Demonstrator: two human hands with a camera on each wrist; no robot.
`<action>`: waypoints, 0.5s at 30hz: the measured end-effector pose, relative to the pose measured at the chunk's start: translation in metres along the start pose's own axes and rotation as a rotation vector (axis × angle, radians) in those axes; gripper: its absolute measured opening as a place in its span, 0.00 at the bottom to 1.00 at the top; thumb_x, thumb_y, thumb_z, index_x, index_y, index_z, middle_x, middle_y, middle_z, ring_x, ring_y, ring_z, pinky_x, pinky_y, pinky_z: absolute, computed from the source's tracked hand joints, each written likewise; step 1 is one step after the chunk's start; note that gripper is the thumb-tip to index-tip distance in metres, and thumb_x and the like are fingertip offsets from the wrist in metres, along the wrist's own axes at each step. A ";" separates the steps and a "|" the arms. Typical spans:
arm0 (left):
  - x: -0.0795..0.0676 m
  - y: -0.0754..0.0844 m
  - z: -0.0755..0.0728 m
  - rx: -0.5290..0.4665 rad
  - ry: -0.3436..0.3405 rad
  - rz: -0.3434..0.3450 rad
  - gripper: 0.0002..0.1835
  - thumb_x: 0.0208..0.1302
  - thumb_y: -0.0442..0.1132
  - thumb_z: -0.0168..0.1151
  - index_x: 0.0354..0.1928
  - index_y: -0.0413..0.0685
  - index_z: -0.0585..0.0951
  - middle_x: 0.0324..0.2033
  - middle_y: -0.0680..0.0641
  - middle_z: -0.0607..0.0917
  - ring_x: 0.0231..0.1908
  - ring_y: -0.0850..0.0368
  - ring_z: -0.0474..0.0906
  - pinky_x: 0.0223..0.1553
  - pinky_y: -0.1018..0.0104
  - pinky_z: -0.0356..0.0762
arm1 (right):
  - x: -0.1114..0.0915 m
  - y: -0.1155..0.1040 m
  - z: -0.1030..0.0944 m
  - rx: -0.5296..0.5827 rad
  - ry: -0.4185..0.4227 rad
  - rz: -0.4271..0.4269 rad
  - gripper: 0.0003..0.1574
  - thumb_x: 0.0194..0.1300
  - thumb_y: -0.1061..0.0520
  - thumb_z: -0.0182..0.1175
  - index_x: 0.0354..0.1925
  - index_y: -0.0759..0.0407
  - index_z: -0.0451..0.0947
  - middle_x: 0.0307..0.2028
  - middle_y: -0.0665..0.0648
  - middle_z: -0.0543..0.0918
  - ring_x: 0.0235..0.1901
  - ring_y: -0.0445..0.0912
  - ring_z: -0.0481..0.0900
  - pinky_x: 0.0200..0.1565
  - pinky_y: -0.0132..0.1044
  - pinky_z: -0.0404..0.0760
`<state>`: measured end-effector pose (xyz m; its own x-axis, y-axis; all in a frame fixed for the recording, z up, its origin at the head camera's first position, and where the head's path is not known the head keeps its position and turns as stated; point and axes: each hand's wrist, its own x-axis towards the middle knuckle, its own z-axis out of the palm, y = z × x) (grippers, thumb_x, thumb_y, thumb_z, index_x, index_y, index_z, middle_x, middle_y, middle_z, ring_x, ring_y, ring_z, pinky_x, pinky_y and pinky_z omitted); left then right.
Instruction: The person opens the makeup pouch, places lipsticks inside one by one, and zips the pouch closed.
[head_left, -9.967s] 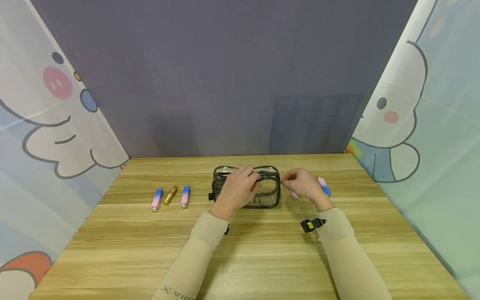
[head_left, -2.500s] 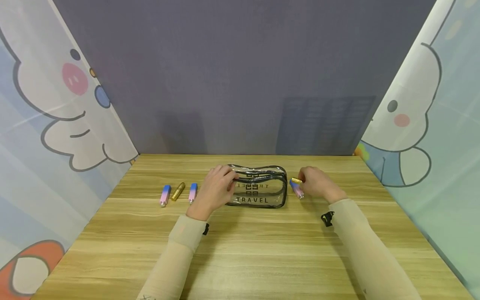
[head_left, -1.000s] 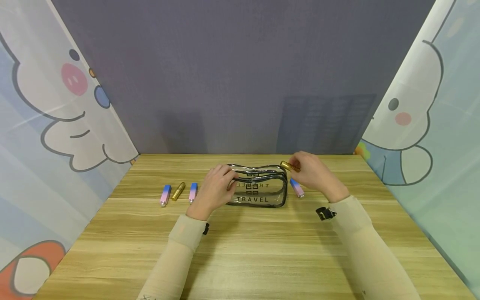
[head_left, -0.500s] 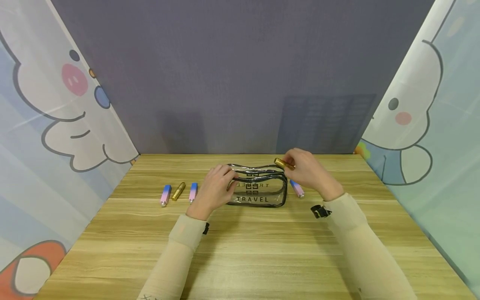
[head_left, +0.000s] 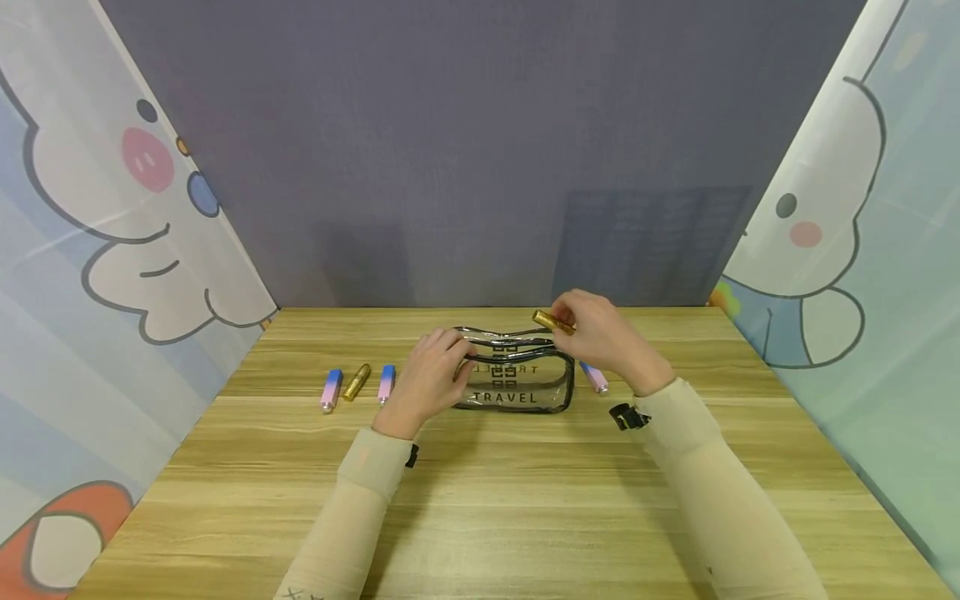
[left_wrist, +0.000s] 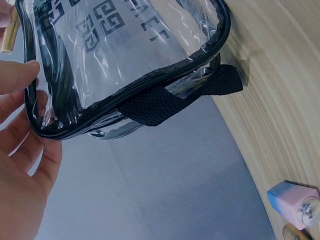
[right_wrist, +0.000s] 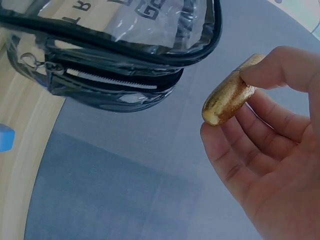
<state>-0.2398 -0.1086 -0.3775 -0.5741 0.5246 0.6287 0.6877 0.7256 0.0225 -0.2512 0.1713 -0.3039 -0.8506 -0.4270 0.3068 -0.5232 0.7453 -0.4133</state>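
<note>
A clear travel pouch point(head_left: 517, 398) with black piping stands upright on the table, lettered TRAVEL. My left hand point(head_left: 431, 379) grips its top left end, thumb over the black rim and fingers behind it in the left wrist view. Above the pouch's back right corner, my right hand point(head_left: 602, 337) pinches a gold bullet-shaped lipstick point(head_left: 546, 321) between thumb and fingers. The right wrist view has this lipstick apart from the pouch, and the pouch's zipper point(right_wrist: 112, 80) showing along its top. A blue-and-pink lipstick point(head_left: 595, 377) lies by the pouch's right end, below the right hand.
Left of the pouch lie a blue-and-pink lipstick point(head_left: 331, 391), a gold lipstick point(head_left: 357, 382) and another blue-and-pink lipstick point(head_left: 386, 384) close to the left hand. A grey panel point(head_left: 480, 167) rises behind the table point(head_left: 480, 508), with cartoon-printed curtains at both sides.
Ten seconds ago my right hand was at the pouch's right end. Since then it has taken the gold lipstick and carried it up and left over the pouch. Lately my left hand holds still.
</note>
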 end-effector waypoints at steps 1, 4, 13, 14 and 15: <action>0.000 0.000 0.000 0.000 0.000 -0.001 0.05 0.62 0.32 0.71 0.39 0.45 0.85 0.37 0.50 0.83 0.40 0.52 0.78 0.43 0.58 0.77 | 0.001 -0.001 0.000 0.001 0.000 0.001 0.13 0.64 0.62 0.60 0.47 0.64 0.80 0.40 0.57 0.81 0.39 0.50 0.79 0.42 0.47 0.81; 0.000 0.000 0.000 0.001 0.002 0.000 0.05 0.62 0.32 0.71 0.39 0.45 0.85 0.37 0.49 0.83 0.41 0.51 0.78 0.44 0.58 0.77 | 0.002 -0.003 0.000 0.001 0.001 -0.001 0.13 0.64 0.62 0.61 0.48 0.64 0.80 0.40 0.57 0.81 0.39 0.50 0.79 0.42 0.47 0.81; 0.000 0.000 -0.001 0.016 0.004 0.008 0.06 0.61 0.33 0.72 0.39 0.45 0.85 0.37 0.50 0.83 0.40 0.52 0.78 0.43 0.58 0.77 | 0.006 -0.009 0.002 0.012 0.016 -0.027 0.14 0.63 0.62 0.61 0.47 0.64 0.81 0.40 0.58 0.81 0.39 0.51 0.79 0.42 0.48 0.80; 0.000 0.000 0.000 0.018 0.008 0.011 0.06 0.61 0.33 0.72 0.39 0.45 0.85 0.37 0.50 0.83 0.40 0.52 0.78 0.42 0.58 0.77 | 0.006 -0.009 0.002 0.017 0.016 -0.027 0.14 0.63 0.62 0.61 0.47 0.64 0.81 0.40 0.57 0.81 0.39 0.51 0.79 0.42 0.47 0.80; 0.000 0.000 0.000 0.018 0.010 0.012 0.06 0.61 0.33 0.72 0.38 0.45 0.84 0.37 0.50 0.82 0.39 0.52 0.78 0.42 0.58 0.77 | 0.006 -0.010 0.002 0.023 0.015 -0.027 0.14 0.63 0.62 0.61 0.47 0.64 0.81 0.40 0.57 0.81 0.39 0.51 0.79 0.42 0.47 0.80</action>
<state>-0.2398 -0.1088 -0.3772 -0.5611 0.5290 0.6366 0.6866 0.7271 0.0010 -0.2513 0.1601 -0.2995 -0.8355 -0.4387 0.3308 -0.5470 0.7214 -0.4247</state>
